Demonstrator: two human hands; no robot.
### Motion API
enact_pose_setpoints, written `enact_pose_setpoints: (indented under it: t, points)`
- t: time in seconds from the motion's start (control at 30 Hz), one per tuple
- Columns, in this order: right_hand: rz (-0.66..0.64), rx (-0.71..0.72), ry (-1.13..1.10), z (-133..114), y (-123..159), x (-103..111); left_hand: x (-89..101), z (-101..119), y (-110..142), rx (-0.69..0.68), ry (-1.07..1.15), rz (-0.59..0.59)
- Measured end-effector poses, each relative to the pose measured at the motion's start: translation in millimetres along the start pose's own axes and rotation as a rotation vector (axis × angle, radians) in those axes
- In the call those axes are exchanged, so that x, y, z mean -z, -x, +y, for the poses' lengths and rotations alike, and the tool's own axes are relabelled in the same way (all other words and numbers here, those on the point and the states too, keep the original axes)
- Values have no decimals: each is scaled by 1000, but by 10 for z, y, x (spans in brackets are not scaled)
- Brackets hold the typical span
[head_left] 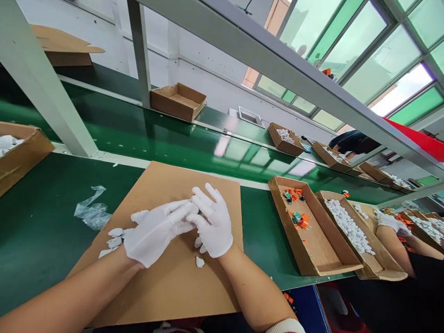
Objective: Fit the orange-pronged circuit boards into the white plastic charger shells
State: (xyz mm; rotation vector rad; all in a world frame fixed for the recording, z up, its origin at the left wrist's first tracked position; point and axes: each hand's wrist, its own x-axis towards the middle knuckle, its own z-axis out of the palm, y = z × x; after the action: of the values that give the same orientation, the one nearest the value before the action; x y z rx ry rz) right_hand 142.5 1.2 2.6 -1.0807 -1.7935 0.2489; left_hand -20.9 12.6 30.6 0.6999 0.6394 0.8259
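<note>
My left hand (154,229) and my right hand (215,226), both in white gloves, meet above a brown cardboard sheet (166,291). The left fingers are pressed together against the right thumb and fingers. A speck of orange shows where the fingertips meet; whatever is pinched there is mostly hidden. Some of the right hand's fingers stretch upward while its thumb bends inward. Several small white plastic pieces (115,242) lie on the cardboard beside my left hand. More white pieces (200,262) lie below my right hand, partly covered by it.
To the right, a cardboard box (329,254) holds orange and green parts; another box (388,268) holds many white pieces. A co-worker's gloved hand (391,223) is beyond. Clear plastic wrap (92,210) lies left, near another box (24,159). A metal post (57,83) rises from the bench.
</note>
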Motion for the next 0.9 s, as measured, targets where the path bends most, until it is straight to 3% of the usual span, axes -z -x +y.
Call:
enact_pose_setpoints:
  t: [0.17,0.23,0.3,0.43,0.57,0.77,0.83,0.9]
  points:
    - [-40,-295,-346,-124,-4,103,-35,96,22,15,-19,-47]
    - [-76,-381,-438,-192,-8,115,-64,84,17,3,-30,-29]
    - [-34,-457,-528,-238,-10,99,-88,42,7,0,-47,10]
    - [48,-594,-499,-253,7,47,-86,-55,-17,34,-44,77]
    - [7,-447,-254,-246,83,12,-70,-72,-25,-11,25,19]
    - [162,-44,326,-282,136,-121,-72,-103,-33,-42,90,35]
    - [182,8,462,-298,95,-132,-44,-116,-46,-55,88,37]
    - [140,-1,424,-311,39,-88,-14,-105,-53,-57,57,11]
